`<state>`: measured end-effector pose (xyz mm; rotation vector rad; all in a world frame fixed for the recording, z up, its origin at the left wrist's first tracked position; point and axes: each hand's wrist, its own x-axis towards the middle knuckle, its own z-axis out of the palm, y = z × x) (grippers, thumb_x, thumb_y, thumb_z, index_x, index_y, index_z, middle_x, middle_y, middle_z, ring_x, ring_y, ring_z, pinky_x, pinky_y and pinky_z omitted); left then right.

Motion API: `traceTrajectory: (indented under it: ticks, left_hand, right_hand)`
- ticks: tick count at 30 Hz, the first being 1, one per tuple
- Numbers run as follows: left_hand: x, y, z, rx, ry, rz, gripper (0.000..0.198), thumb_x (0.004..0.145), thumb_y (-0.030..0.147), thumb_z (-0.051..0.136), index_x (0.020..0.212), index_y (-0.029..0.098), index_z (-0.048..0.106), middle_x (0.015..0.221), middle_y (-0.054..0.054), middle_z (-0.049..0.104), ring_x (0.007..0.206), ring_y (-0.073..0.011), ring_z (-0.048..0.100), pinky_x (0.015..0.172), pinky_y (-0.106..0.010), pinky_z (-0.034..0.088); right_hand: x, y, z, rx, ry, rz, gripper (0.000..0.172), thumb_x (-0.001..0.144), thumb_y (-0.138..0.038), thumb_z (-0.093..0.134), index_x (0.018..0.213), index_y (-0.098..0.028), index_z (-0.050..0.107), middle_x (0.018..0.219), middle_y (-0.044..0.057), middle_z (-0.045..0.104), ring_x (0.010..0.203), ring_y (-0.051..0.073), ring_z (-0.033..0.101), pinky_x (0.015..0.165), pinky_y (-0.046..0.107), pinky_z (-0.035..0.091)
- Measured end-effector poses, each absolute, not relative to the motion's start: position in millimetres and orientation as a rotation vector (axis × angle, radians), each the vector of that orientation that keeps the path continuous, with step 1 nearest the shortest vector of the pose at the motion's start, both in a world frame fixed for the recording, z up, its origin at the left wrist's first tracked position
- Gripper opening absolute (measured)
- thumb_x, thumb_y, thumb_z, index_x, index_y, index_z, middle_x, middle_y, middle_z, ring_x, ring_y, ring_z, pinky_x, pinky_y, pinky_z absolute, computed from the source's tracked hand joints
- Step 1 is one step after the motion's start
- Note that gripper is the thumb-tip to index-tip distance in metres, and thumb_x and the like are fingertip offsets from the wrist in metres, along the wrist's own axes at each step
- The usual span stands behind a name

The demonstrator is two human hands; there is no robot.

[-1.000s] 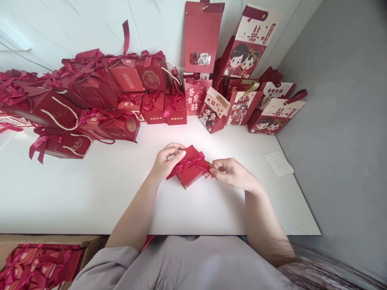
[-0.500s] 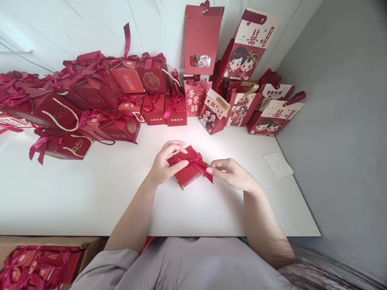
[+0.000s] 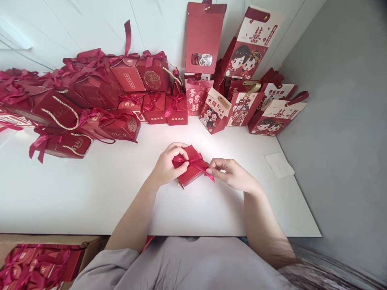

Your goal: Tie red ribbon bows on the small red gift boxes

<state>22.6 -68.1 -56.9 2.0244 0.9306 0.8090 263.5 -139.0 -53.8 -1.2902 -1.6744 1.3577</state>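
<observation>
Left hand (image 3: 169, 165) pinches bow (image 3: 196, 160) — likely steadying it | right hand (image 3: 231, 174) pinches ribbon tail (image 3: 211, 177) | red box (image 3: 189, 176) beneath, on counter (image 3: 193, 213)

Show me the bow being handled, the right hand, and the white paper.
Bow (image 3: 198, 162), head view: its uncovered ribbon.
Right hand (image 3: 231, 174), head view: its middle.
White paper (image 3: 279, 165), head view: its middle.

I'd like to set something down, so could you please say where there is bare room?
Bare tabletop lies left of the left hand, in front of the stacked boxes, and right of the right hand, nearer than the paper. Those boxes and gift bags crowd the back.
</observation>
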Motion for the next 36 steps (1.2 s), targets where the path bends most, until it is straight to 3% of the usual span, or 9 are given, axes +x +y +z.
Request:
traceTrajectory:
  ticks: [9,16,21,27,33,36]
  left_hand:
    - [24,-68,-60,2.026,0.956,0.795,0.008,0.078,0.018,0.065,0.078,0.02,0.057,0.125,-0.009,0.059,0.118,-0.0261,0.059,0.1,-0.039,0.046]
    - [17,-65,-56,1.911,0.846,0.792,0.019,0.082,0.022,0.064,0.092,0.022,0.048,0.13,-0.012,0.057,0.123,-0.0269,0.056,0.1,-0.041,0.047]
    - [5,-59,-51,1.962,0.87,0.765,0.01,0.085,0.027,0.061,0.084,0.022,0.053,0.131,-0.012,0.057,0.131,-0.0284,0.049,0.107,-0.043,0.043]
    - [-1,-54,-51,1.979,0.891,0.69,0.012,0.087,0.03,0.061,0.08,0.022,0.056,0.131,-0.01,0.058,0.128,-0.0288,0.052,0.108,-0.044,0.04]
    - [-9,-49,-54,1.943,0.82,0.678,0.004,0.088,0.025,0.056,0.09,0.022,0.057,0.13,-0.011,0.059,0.129,-0.0276,0.053,0.108,-0.043,0.042]
    - [-10,-49,-53,1.959,0.822,0.659,0.008,0.085,0.019,0.059,0.091,0.022,0.056,0.132,-0.011,0.058,0.129,-0.0267,0.053,0.11,-0.043,0.041]
  right_hand:
    - [265,-140,-56,-1.28,-1.721,1.33,0.032,0.098,-0.043,0.053,0.077,-0.02,0.055,0.071,-0.002,0.054,0.066,0.014,0.045,0.065,0.027,0.038]
    - [265,-139,-57,-1.265,-1.715,1.339,0.031,0.098,-0.042,0.053,0.077,-0.02,0.055,0.071,-0.002,0.053,0.067,0.013,0.045,0.066,0.026,0.038]
    - [265,-139,-58,-1.268,-1.713,1.327,0.034,0.098,-0.045,0.053,0.076,-0.02,0.055,0.071,-0.002,0.052,0.066,0.014,0.044,0.066,0.027,0.038]
    - [265,-139,-58,-1.3,-1.679,1.349,0.035,0.097,-0.05,0.052,0.079,-0.02,0.059,0.074,-0.001,0.056,0.068,0.015,0.047,0.067,0.027,0.039]
    - [265,-138,-57,-1.343,-1.635,1.36,0.048,0.099,-0.058,0.045,0.07,-0.02,0.048,0.067,-0.003,0.036,0.064,0.013,0.033,0.062,0.028,0.029]
    - [264,-138,-55,-1.346,-1.632,1.372,0.049,0.098,-0.061,0.045,0.07,-0.02,0.045,0.068,-0.003,0.034,0.064,0.014,0.032,0.062,0.028,0.028]
